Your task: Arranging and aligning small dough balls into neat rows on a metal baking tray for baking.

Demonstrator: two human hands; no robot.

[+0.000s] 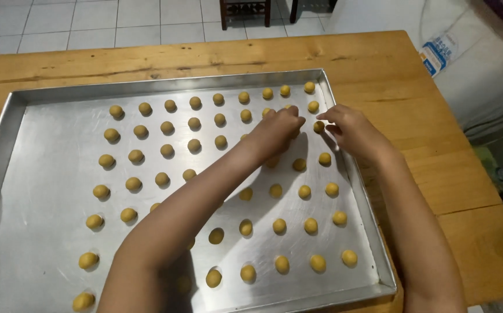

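Observation:
A large metal baking tray (37, 174) lies on a wooden table (147, 61) and carries several rows of small yellow dough balls (167, 127). My left hand (280, 127) reaches across the tray to its far right part, fingers curled over a ball there; whether it grips one is hidden. My right hand (352, 130) rests by the tray's right rim, its fingertips pinching a dough ball (318, 126) in the right-hand column.
The table's right edge runs close past the tray, with a white cloth-covered surface (483, 75) and a blue-and-white packet (438, 53) beyond. Tiled floor and dark chair legs (245, 14) show at the far side.

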